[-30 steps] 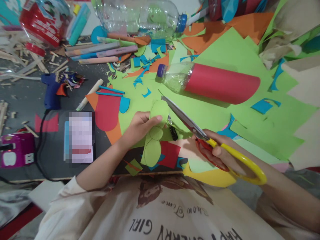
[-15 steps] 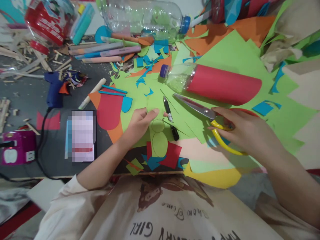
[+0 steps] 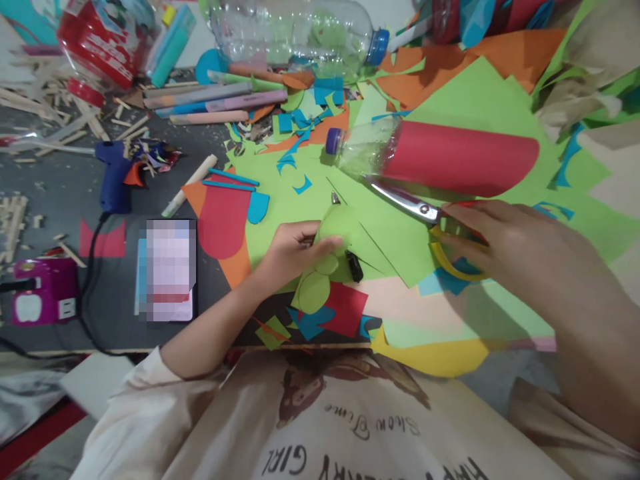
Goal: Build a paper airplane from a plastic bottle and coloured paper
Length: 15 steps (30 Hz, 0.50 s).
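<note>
My left hand (image 3: 293, 248) pinches a green paper cut-out (image 3: 320, 260) made of joined rounded shapes, just above the green sheets. My right hand (image 3: 505, 243) rests over the yellow handles of a pair of scissors (image 3: 415, 207) that lies on the green paper (image 3: 390, 240), blades pointing up-left; its fingers are curled on the handles. A black pen (image 3: 353, 263) lies partly under the cut-out. Just beyond the scissors lies a clear plastic bottle wrapped in red paper (image 3: 450, 157).
A blue glue gun (image 3: 113, 177) with its cord lies at the left beside wooden sticks. A phone (image 3: 170, 267) sits near the table's front edge. A large clear bottle (image 3: 295, 33), pastel markers (image 3: 210, 100), a red jar (image 3: 95, 40) and paper scraps crowd the back.
My right hand has set the scissors down on the green paper and moved them further right. My left hand has lifted the green cut-out over the pen.
</note>
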Each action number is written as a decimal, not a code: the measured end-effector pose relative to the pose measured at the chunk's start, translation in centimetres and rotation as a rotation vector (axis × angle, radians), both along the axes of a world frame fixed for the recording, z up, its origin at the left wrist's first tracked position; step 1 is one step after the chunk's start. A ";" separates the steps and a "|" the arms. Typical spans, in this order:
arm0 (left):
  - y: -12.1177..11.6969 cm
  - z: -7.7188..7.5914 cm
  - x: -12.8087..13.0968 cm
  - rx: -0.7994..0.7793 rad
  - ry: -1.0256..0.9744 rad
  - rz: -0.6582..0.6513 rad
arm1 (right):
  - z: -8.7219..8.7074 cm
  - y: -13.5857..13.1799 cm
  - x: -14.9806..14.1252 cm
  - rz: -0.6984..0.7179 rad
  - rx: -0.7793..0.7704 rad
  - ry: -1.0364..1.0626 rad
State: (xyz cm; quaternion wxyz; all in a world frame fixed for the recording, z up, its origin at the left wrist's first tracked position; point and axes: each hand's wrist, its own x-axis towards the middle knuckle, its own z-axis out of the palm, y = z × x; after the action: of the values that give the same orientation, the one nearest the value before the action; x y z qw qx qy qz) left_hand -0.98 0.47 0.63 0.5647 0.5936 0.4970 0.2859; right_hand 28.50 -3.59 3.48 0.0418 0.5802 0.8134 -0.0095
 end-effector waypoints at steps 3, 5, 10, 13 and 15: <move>-0.2 0.0 0.0 0.024 0.007 -0.071 | 1.1 0.1 -1.7 0.044 0.077 0.090; -0.4 0.0 0.0 0.028 0.005 -0.122 | 1.5 0.1 -3.3 0.096 -0.031 0.397; -0.5 -0.5 -0.1 0.044 0.007 -0.200 | 0.7 0.8 -7.3 0.090 -0.391 0.894; -0.4 -0.8 -0.2 0.061 0.008 -0.222 | -0.3 1.6 -8.7 0.083 -0.486 1.071; -0.4 -0.8 -0.2 0.081 0.011 -0.198 | -1.1 2.1 -8.9 0.076 -0.482 1.197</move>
State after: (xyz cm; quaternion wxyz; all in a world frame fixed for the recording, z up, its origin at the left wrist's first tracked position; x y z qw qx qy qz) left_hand -1.20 0.07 -0.15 0.5631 0.6636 0.4270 0.2455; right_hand 19.62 -1.49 2.42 -0.2895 0.4199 0.6910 -0.5123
